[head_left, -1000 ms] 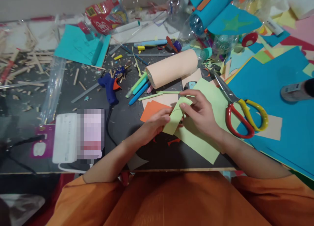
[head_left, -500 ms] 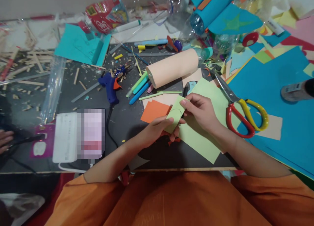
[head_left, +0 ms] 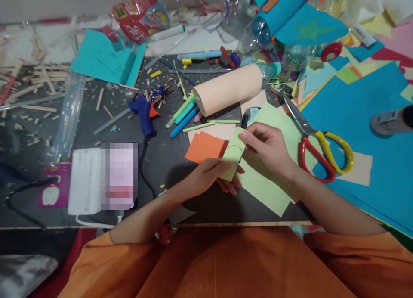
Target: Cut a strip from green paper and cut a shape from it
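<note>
Between my two hands is a small light green paper piece (head_left: pixel 233 153) with a dark curved line drawn on it. My left hand (head_left: pixel 214 173) pinches its lower end, thumb on top. At the upper end, the thumb and fingers of my right hand (head_left: pixel 266 143) grip it. Beneath my right hand lies a larger light green sheet (head_left: pixel 267 188). Orange paper squares (head_left: pixel 204 146) lie just left of the held piece. A black marker (head_left: pixel 245 118) shows behind it, partly hidden. Scissors (head_left: pixel 318 141) with red and yellow handles rest right of my right hand.
A bottle wrapped in peach paper (head_left: pixel 229 89) lies beyond my hands, beside several markers (head_left: pixel 183 115). A blue glue gun (head_left: pixel 143 113) and a phone (head_left: pixel 121 175) are to the left. Blue sheets (head_left: pixel 364 203) and a small bottle (head_left: pixel 392 119) are at right.
The green paper piece has tilted slightly more upright in my hands. My left fingers have spread lower beneath it. Another person's hand at the far left has gone from view.
</note>
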`<control>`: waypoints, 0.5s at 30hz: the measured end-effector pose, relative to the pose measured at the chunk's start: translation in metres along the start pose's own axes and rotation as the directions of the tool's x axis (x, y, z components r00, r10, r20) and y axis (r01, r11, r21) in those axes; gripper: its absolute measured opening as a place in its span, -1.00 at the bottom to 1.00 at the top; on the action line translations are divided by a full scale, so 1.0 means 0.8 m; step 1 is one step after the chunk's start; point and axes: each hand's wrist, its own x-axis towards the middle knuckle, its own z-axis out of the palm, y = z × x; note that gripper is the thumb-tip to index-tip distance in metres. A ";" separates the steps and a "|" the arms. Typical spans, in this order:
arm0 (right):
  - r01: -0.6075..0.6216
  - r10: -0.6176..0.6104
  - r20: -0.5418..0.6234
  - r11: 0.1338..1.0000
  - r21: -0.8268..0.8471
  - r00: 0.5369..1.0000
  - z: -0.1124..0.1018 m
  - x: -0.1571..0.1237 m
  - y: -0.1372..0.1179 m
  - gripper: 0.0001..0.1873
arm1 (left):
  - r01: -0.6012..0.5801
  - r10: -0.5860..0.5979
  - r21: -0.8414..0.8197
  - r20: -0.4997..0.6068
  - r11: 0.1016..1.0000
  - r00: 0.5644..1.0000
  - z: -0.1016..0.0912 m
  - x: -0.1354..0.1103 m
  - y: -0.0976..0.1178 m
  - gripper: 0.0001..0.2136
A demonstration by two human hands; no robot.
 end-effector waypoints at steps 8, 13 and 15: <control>0.062 -0.056 0.096 0.997 -0.054 0.994 -0.003 0.000 -0.005 -0.55 | 0.020 -0.027 0.110 0.066 0.994 0.997 0.000 0.002 -0.002 -0.64; 0.044 -0.030 0.098 0.989 -0.141 0.995 -0.012 -0.001 -0.021 -0.61 | -0.063 0.072 0.196 -0.043 0.979 0.996 0.001 -0.001 -0.001 -0.64; 0.082 -0.024 0.162 0.928 -0.362 0.987 -0.025 -0.012 -0.034 -0.68 | -0.095 0.114 0.190 -0.092 0.977 0.989 0.000 -0.001 -0.001 -0.64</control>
